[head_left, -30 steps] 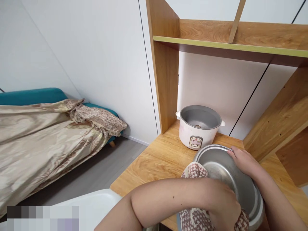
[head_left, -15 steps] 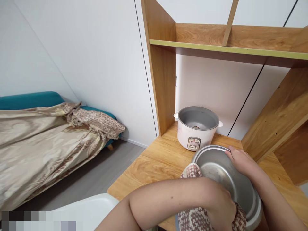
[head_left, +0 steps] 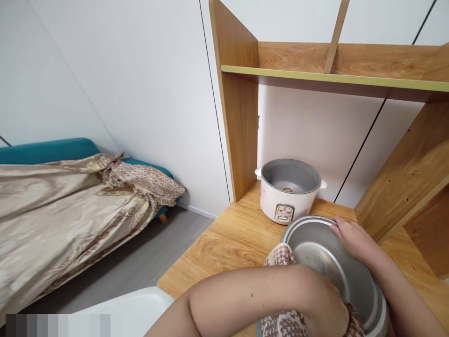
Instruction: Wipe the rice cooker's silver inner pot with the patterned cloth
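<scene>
Between my hands, the metal inner pot (head_left: 333, 267) leans tilted over the desk (head_left: 224, 238). My right hand (head_left: 354, 238) grips its far rim, fingers curled on the edge. My left hand (head_left: 326, 306) presses a houndstooth cloth (head_left: 284, 255) into the bowl, closed around it. Just beyond stands the white rice cooker (head_left: 288, 192), uncovered, beneath a wooden shelf (head_left: 333, 75). Left, a bed (head_left: 70, 206) lies along the white wall.

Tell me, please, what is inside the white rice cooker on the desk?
The white rice cooker has no lid and no pot inside. Only its grey wall and a small round part at the bottom centre show. The front rim hides the near floor.
</scene>
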Demonstrator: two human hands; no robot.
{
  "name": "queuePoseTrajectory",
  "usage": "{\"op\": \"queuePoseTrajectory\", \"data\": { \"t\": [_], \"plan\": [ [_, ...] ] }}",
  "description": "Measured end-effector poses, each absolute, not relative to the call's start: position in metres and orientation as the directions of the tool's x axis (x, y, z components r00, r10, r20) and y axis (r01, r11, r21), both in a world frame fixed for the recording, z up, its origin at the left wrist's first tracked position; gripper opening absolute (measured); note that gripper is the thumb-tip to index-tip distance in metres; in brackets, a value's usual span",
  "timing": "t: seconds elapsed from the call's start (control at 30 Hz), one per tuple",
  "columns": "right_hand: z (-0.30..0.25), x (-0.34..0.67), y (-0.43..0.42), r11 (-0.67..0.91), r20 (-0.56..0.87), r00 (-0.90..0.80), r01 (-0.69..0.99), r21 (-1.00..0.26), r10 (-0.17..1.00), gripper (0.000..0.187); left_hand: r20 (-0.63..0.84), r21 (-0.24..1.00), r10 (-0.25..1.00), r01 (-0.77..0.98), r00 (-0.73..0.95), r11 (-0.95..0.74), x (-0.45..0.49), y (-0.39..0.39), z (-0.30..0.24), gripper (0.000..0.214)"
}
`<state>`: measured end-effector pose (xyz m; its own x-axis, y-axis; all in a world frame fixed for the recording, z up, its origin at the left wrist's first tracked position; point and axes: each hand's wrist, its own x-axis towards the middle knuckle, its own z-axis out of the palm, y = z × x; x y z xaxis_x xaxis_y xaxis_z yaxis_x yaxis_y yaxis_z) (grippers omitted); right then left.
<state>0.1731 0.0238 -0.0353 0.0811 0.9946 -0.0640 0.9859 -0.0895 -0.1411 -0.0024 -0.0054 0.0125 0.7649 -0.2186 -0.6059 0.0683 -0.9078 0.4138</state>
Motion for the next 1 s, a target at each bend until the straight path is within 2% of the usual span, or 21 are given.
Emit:
{"op": "queuePoseTrajectory", "data": {
  "t": [0.07,0.3,0.5,0.63,0.73,0.87,1.0],
  "plan": [
    [-0.034,0.172,0.023,-0.092,-0.072,0.083,0.987,-0.135,0.994,0.036,-0.589,0.406,-0.23,0.037,0.775,-0.913,-0.003,-0.005,0.012,0.041],
    [-0.031,0.17,0.023,-0.099,-0.08,0.089,0.987,-0.129,0.993,0.036,-0.519,0.406,-0.149,0.089,0.841,-0.91,-0.006,-0.004,0.013,0.038],
    [-0.036,0.173,0.024,-0.084,-0.068,0.075,0.986,-0.142,0.995,0.037,-0.648,0.393,-0.157,0.151,0.745,-0.907,-0.001,-0.005,0.016,0.047],
    [-0.038,0.175,0.025,-0.07,-0.06,0.061,0.986,-0.153,0.996,0.037,-0.662,0.374,-0.126,0.179,0.739,-0.91,0.0,-0.006,0.017,0.047],
    [-0.038,0.176,0.025,-0.07,-0.059,0.062,0.985,-0.155,0.996,0.038,-0.624,0.373,-0.12,0.159,0.772,-0.914,-0.003,-0.006,0.012,0.039],
    [-0.037,0.175,0.024,-0.08,-0.065,0.07,0.985,-0.15,0.995,0.038,-0.537,0.346,-0.132,0.075,0.833,-0.935,-0.007,-0.005,0.002,0.012],
    [-0.034,0.173,0.023,-0.074,-0.065,0.065,0.986,-0.148,0.996,0.037,-0.528,0.355,-0.174,0.029,0.831,-0.934,-0.006,-0.003,-0.002,0.029]
  ]
}}
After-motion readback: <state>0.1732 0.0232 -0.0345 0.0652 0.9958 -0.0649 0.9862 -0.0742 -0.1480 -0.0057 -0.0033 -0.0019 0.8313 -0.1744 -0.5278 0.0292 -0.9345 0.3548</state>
